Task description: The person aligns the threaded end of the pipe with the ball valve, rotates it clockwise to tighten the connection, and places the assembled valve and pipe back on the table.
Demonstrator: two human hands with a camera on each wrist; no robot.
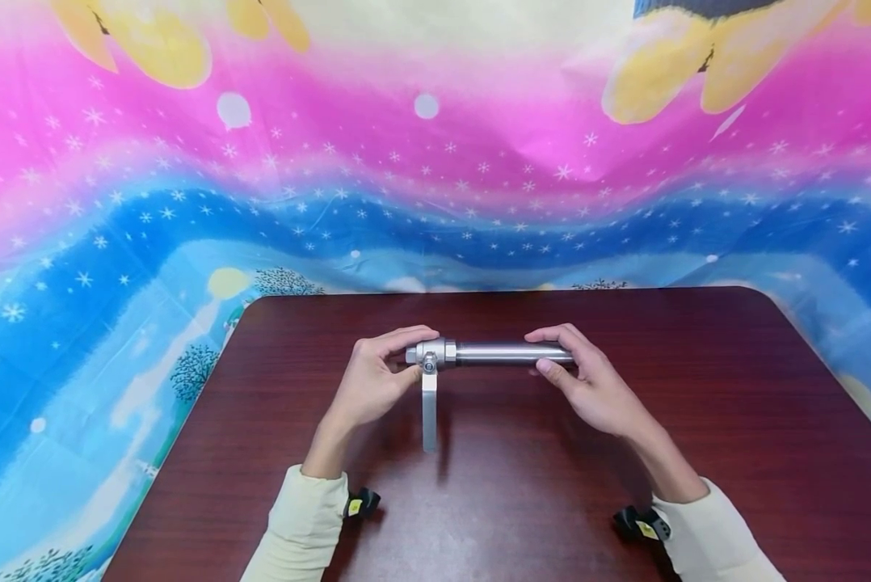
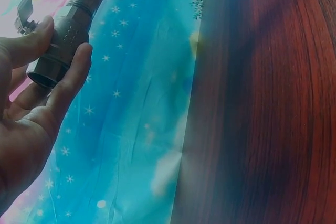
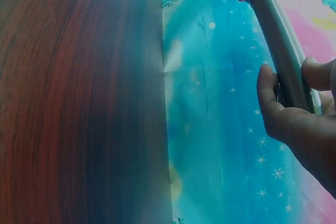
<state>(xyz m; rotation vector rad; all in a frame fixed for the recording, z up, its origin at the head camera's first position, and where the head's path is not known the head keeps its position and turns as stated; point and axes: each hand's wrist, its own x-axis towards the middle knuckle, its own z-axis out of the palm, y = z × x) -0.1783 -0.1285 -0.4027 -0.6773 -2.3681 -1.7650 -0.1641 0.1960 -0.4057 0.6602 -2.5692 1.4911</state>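
A silver ball valve (image 1: 430, 352) and a smooth steel pipe (image 1: 504, 353) are joined end to end and lie level across the head view, above the table. The valve's flat lever handle (image 1: 430, 412) points toward the person. My left hand (image 1: 372, 378) pinches the valve body between thumb and fingers; in the left wrist view the valve's open hex end (image 2: 46, 71) shows beside the fingers. At the pipe's other end, my right hand (image 1: 594, 384) holds the tube between thumb and fingers. The right wrist view shows the pipe (image 3: 283, 45) running away from that hand toward the valve.
Beneath the hands is a dark red wood-grain table (image 1: 523, 501) with rounded far corners. A colourful cloth with snowflakes (image 1: 435, 178) hangs behind it and down its sides. Black wrist devices (image 1: 363, 503) with yellow labels sit at both cream sleeves (image 1: 300, 517).
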